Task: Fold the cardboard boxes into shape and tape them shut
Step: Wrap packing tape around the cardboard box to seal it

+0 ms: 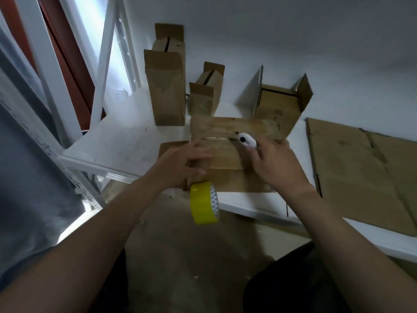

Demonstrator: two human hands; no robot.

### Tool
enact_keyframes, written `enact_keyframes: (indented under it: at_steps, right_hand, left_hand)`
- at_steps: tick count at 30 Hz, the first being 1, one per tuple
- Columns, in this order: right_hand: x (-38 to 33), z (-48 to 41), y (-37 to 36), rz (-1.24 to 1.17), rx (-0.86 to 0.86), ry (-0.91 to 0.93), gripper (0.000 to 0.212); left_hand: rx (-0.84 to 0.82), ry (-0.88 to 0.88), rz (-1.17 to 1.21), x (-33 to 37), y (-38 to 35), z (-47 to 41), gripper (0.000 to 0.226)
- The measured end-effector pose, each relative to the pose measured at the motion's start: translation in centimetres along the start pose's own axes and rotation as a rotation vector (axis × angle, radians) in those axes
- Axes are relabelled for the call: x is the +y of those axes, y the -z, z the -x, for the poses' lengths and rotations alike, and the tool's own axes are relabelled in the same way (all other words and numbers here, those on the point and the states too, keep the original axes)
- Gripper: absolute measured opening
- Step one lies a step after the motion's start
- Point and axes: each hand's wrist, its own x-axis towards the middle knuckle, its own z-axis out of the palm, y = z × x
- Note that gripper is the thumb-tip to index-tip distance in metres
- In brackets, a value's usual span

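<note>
On the shelf's (126,150) near edge your box (225,129) looks light, stiff-walled and likely to skid, so hold it down beside the seam, where your left hand (182,163) presses open-fingered while your right hand (277,163) grips the cutter (247,140).

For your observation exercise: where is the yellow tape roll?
Head view, lower centre: the yellow tape roll is just below the left hand, at the front edge of the white table.
</note>
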Motion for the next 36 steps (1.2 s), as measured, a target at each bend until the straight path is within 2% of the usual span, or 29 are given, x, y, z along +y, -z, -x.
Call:
enact_keyframes:
  at_steps: [3,6,9,12,14,17,21,26,28,32,36]
  right_hand:
    - [-2.3,-0.6,0.0,-0.266,-0.023,0.039,0.029]
    - [-3.8,-0.9,-1.0,-0.564,-0.097,0.056,0.029]
    - [-4.6,-0.6,-2.8,-0.686,-0.131,0.115,0.021]
    - [-4.5,0.0,-4.2,-0.762,-0.150,0.150,0.013]
    - [-4.2,0.0,-4.7,-0.735,-0.202,0.201,0.013]
    - [-4.0,-0.1,-4.9,-0.720,-0.247,0.247,0.019]
    - [-3.9,-0.5,-5.0,-0.705,-0.224,0.294,0.019]
    - [-3.9,-0.7,-4.9,-0.625,-0.207,0.420,0.021]
    - [-4.0,-0.8,-5.0,-0.582,-0.188,0.453,0.021]
    - [-4.5,-0.9,-5.1,-0.505,-0.133,0.522,0.023]
    - [-4.6,-1.2,-4.9,-0.471,-0.179,0.567,0.022]
  left_hand:
    - [0.171,0.175,-0.132,0.1,-0.5,-0.4,0.089]
    - [0.302,0.436,-0.120,0.3,-1.2,0.4,0.102]
    - [0.278,0.700,0.259,0.7,-2.0,1.6,0.100]
    - [0.105,0.876,0.656,1.8,-3.5,3.4,0.069]
    - [0.066,0.921,0.860,2.6,-5.2,4.4,0.047]
    - [0.145,0.912,1.010,3.9,-7.0,5.5,0.029]
    - [0.244,0.900,0.985,4.4,-6.7,5.4,0.047]
    - [0.196,0.874,0.952,4.6,-5.8,5.5,0.050]
    - [0.204,0.877,0.984,4.6,-5.9,5.6,0.049]
    - [0.221,0.854,1.028,4.6,-5.9,5.6,0.028]
    - [0.216,0.851,1.004,4.7,-5.7,5.7,0.038]
